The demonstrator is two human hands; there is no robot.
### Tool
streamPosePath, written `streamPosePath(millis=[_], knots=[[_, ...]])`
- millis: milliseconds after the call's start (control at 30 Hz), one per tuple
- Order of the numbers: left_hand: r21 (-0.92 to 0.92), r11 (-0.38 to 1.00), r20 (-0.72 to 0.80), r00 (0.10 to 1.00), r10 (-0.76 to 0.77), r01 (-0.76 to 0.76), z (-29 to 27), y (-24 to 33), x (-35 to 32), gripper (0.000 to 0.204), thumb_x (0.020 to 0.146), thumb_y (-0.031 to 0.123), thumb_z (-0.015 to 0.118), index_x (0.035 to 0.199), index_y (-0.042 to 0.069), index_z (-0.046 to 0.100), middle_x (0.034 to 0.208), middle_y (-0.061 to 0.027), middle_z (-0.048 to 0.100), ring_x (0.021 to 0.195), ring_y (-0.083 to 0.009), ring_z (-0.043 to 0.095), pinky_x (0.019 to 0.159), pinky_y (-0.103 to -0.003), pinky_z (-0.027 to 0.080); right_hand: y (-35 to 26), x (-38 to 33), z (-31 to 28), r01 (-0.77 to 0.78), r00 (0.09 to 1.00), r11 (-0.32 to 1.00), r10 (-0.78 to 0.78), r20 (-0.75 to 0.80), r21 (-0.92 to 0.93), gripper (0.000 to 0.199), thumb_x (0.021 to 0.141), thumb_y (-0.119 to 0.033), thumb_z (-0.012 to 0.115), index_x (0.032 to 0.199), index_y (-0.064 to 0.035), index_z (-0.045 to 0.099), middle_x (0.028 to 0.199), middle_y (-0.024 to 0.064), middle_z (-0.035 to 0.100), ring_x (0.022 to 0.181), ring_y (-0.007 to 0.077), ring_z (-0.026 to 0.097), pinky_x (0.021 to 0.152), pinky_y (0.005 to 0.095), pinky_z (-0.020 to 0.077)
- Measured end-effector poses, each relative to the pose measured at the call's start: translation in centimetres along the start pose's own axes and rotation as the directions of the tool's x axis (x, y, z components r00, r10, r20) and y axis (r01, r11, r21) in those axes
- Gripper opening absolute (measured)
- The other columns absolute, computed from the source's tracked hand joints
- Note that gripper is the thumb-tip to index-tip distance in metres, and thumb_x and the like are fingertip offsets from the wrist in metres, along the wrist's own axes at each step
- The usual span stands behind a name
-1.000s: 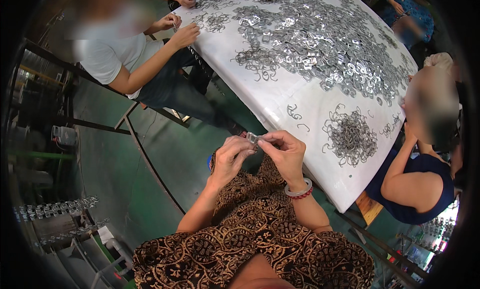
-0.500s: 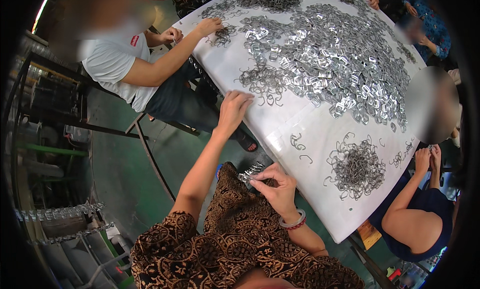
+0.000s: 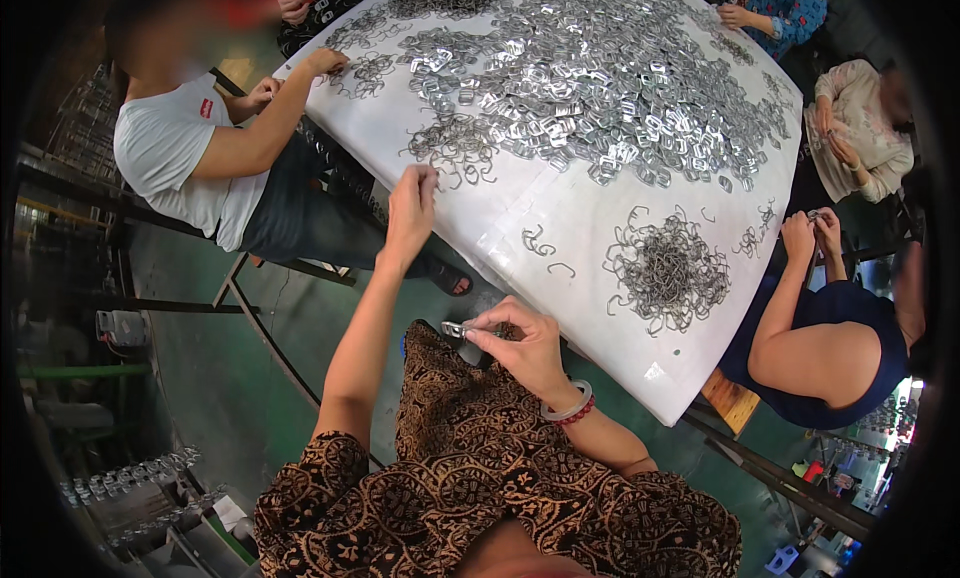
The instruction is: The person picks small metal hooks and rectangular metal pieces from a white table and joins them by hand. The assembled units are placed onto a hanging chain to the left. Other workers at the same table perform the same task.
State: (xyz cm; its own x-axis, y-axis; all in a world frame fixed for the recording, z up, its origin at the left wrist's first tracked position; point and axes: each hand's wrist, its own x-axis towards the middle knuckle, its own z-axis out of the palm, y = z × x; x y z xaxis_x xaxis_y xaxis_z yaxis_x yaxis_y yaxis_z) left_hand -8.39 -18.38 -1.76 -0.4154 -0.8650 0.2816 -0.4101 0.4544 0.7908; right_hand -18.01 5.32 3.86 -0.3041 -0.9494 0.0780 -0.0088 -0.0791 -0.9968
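Wire hooks (image 3: pixel 455 145) lie loosely scattered on the near left side of the white worktop (image 3: pixel 640 368); the left hand (image 3: pixel 408 218) is just beside them at its edge, fingers drawn together (whether they hold anything, I cannot tell). Next, at least one silver buckle (image 3: pixel 454 329) sits pinched between thumb and fingers of the right hand (image 3: pixel 520 345), above the patterned clothing (image 3: pixel 460 438). Further right spreads a heap of buckles (image 3: pixel 600 88), then a dense tangle of hooks (image 3: pixel 668 268).
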Motion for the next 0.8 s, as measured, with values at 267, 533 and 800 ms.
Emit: streamPosePath(millis=[267, 533, 800], knots=[[-0.536, 0.841, 0.081, 0.996, -0.032, 0.07, -4.7, 8.1, -11.4, 0.011, 0.1, 0.009, 0.054, 0.105, 0.0, 0.056, 0.094, -0.0053, 0.065, 0.081, -0.0104, 0.057, 0.074, -0.026, 0.048, 0.1, -0.7, 0.8, -0.154, 0.979, 0.981, 0.168, -0.116, 0.121, 0.014, 0.083, 0.007, 0.07, 0.097, 0.0026, 0.07, 0.088, 0.0069, 0.07, 0.069, 0.0095, 0.063, 0.06, 0.0211, 0.0506], [-0.187, 0.966, -0.039, 0.984, 0.174, -0.178, -4.2, 9.4, -15.1, 0.008, 0.095, 0.005, 0.058, 0.101, 0.002, 0.053, 0.113, -0.013, 0.056, 0.102, -0.0264, 0.052, 0.089, -0.035, 0.043, 0.0, -0.3, 1.7, -0.043, 0.981, 0.996, 0.056, -0.188, 0.077, 0.018, 0.085, 0.007, 0.068, 0.103, 0.0068, 0.069, 0.092, 0.0086, 0.069, 0.074, 0.0133, 0.066, 0.065, 0.023, 0.054], [-0.184, 0.956, -0.138, 0.969, 0.203, -0.227, -2.7, 9.8, -15.0, 0.015, 0.092, 0.0, 0.057, 0.103, -0.001, 0.049, 0.111, -0.0174, 0.054, 0.104, -0.0346, 0.049, 0.089, -0.04, 0.042, 0.5, 0.1, 2.4, 0.181, 0.959, 0.957, -0.223, -0.175, -0.228, 0.015, 0.08, 0.007, 0.069, 0.094, 0.0019, 0.071, 0.088, 0.0065, 0.068, 0.076, 0.0105, 0.065, 0.067, 0.0237, 0.0526]])
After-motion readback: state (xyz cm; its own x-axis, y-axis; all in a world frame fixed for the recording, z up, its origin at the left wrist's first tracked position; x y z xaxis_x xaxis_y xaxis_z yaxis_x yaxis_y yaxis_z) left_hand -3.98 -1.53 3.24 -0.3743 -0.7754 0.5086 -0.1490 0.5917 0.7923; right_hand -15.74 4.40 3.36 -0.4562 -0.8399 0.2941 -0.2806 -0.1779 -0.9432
